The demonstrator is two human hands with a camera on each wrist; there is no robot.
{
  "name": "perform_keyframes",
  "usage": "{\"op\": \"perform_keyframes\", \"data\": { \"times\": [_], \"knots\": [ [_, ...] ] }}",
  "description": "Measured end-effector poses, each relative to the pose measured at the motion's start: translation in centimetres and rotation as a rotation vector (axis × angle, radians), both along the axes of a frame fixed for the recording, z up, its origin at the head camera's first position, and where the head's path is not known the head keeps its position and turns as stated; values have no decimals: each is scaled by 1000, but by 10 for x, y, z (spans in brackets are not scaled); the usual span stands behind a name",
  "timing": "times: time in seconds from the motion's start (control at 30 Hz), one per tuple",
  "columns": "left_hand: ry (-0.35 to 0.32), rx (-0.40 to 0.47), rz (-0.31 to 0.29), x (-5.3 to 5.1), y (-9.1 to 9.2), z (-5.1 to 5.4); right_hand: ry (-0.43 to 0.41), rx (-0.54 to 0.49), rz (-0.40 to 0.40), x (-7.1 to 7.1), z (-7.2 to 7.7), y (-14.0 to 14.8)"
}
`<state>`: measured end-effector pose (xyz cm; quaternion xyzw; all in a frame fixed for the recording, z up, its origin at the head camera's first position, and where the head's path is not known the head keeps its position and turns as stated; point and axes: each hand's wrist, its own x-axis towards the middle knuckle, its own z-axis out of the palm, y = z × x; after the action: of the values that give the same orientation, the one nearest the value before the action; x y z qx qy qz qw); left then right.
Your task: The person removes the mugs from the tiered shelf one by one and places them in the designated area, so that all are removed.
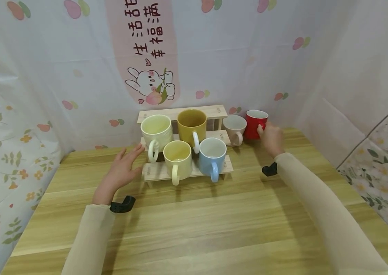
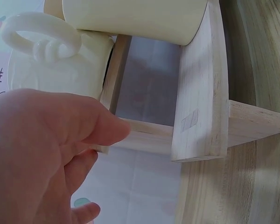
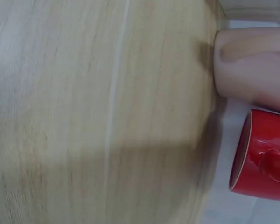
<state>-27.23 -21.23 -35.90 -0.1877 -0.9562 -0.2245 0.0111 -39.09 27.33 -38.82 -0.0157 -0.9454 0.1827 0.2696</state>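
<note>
My right hand point(image 1: 271, 139) grips the handle of a red mug point(image 1: 256, 124), white inside, at the back right. In the right wrist view the red mug point(image 3: 266, 156) is tilted, its base seemingly just off the table; the hand is out of that view. A pale pink mug point(image 1: 235, 129) stands to its left. My left hand point(image 1: 122, 170), fingers loosely spread, is at the left end of a wooden tiered rack point(image 1: 156, 172), nearest a pale cream-green mug point(image 1: 157, 133). Whether its fingertips touch the rack point(image 2: 200, 102) cannot be told.
On the rack's middle tier an ochre mug point(image 1: 192, 124) stands beside the cream-green one. A pale yellow mug point(image 1: 178, 158) and a light blue mug point(image 1: 212, 156) occupy the front tier, handles forward. Patterned cloth point(image 1: 249, 57) hangs behind the wooden table point(image 1: 194, 229).
</note>
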Motion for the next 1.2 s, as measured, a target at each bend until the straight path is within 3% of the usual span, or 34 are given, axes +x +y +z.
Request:
{"op": "perform_keyframes", "data": {
  "times": [0.33, 0.6, 0.9, 1.2],
  "knots": [
    [-26, 25, -1, 0, 2, 0, 4, 42, -21, 3, -8, 5],
    [-27, 45, 10, 2, 3, 1, -61, 42, -22, 5, -8, 7],
    [-17, 78, 20, 3, 2, 4, -194, 66, 79, 2, -5, 7],
    [-18, 73, 15, 3, 4, 4, -325, 45, 68, 7, -9, 9]
  ]
}}
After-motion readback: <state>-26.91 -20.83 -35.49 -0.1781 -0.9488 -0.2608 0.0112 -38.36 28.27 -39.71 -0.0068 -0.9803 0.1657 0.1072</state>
